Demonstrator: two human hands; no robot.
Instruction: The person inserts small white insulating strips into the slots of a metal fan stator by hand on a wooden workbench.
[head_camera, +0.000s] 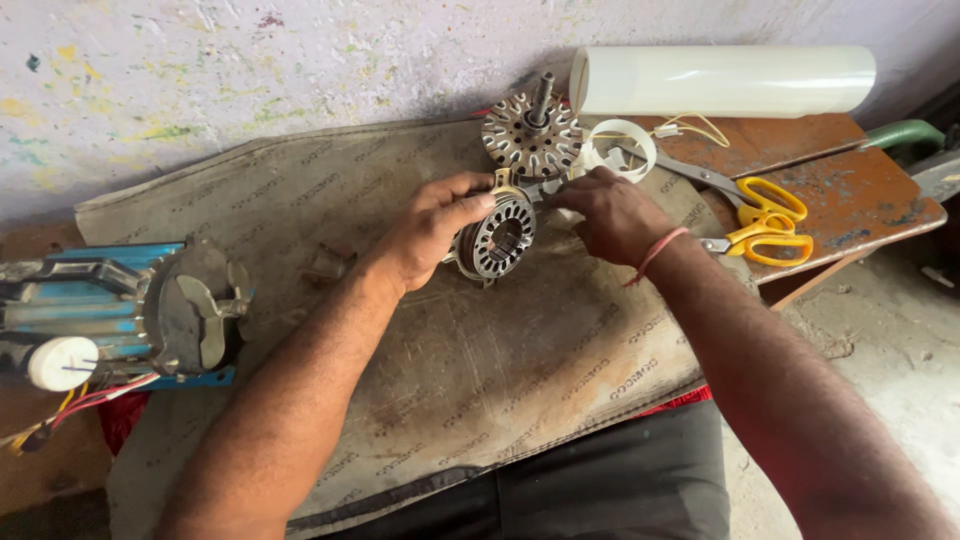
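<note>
My left hand (430, 230) grips a round slotted metal stator ring (497, 240), holding it tilted on edge over the grey mat (480, 360). My right hand (605, 215), with a red thread at the wrist, is closed at the ring's upper right rim around a small pale piece that I cannot make out. Just behind the hands a metal rotor with a shaft (531, 132) stands upright, next to a loop of white strip (620, 150).
Yellow-handled scissors (760, 215) lie on a rusty brown board (850, 200) at right. A white translucent roll (722, 80) rests against the wall. A blue winding machine (130, 310) with wires sits at left.
</note>
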